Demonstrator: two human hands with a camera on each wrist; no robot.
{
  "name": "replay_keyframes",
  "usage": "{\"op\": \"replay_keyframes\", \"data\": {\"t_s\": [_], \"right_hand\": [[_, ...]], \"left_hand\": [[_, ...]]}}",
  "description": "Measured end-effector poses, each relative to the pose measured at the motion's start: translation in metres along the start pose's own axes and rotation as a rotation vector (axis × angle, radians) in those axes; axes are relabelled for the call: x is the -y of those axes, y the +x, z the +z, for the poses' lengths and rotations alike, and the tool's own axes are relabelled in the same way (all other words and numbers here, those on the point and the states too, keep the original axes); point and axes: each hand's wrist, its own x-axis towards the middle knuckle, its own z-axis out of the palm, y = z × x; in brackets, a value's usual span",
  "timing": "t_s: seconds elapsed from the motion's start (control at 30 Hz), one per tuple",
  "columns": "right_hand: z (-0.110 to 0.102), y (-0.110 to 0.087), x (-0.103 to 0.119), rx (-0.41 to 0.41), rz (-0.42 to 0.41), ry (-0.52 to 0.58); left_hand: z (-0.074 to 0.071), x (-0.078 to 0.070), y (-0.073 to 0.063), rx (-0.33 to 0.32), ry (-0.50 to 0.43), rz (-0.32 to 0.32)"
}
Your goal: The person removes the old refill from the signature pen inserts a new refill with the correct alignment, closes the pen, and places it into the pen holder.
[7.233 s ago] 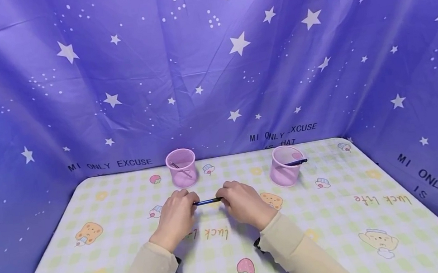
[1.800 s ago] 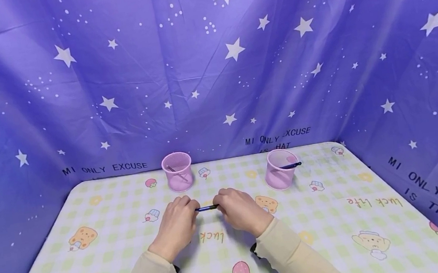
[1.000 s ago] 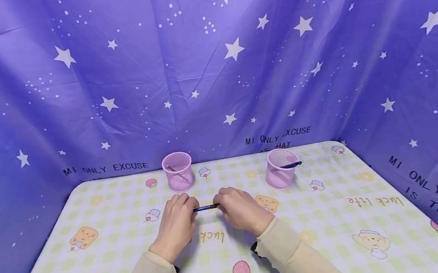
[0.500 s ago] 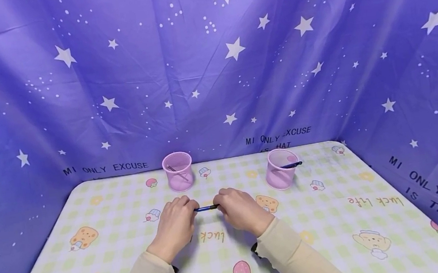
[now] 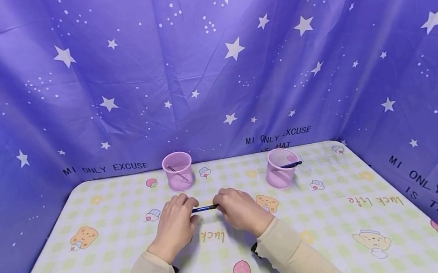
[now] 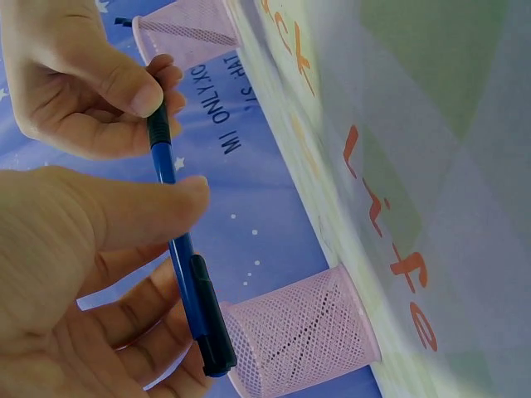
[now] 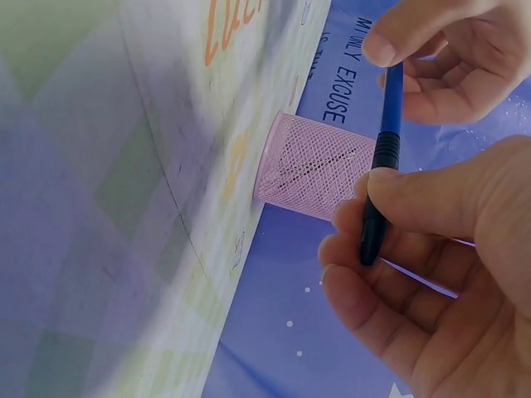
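Head view: the right hand (image 5: 240, 211) pinches a pen (image 5: 204, 208) by one end above the surface (image 5: 323, 219), its other end at the left hand (image 5: 174, 224). From the pen, the left cup (image 5: 181, 182) stands at eleven o'clock, the right cup (image 5: 281, 179) at two.

Left wrist: the left hand's thumb and fingers straddle the pen; I cannot tell if they grip.

Right wrist: the right hand's thumb presses the pen's black part, left cup at nine o'clock.

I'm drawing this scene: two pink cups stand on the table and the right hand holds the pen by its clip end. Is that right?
Not the clip end: the right hand holds the pen by its dark, tapered tip end, as the right wrist view shows. Two pink cups do stand on the table.
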Motion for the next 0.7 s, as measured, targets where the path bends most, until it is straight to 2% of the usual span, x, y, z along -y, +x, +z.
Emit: {"op": "replay_keyframes", "data": {"t_s": [0.47, 0.7], "right_hand": [[0.0012, -0.0006, 0.0007, 0.006, -0.012, 0.016], [0.0014, -0.0006, 0.0008, -0.001, -0.015, 0.018]], "left_hand": [[0.0018, 0.0002, -0.0001, -0.024, -0.029, 0.001], [0.0018, 0.0010, -0.0009, -0.012, -0.017, 0.030]]}}
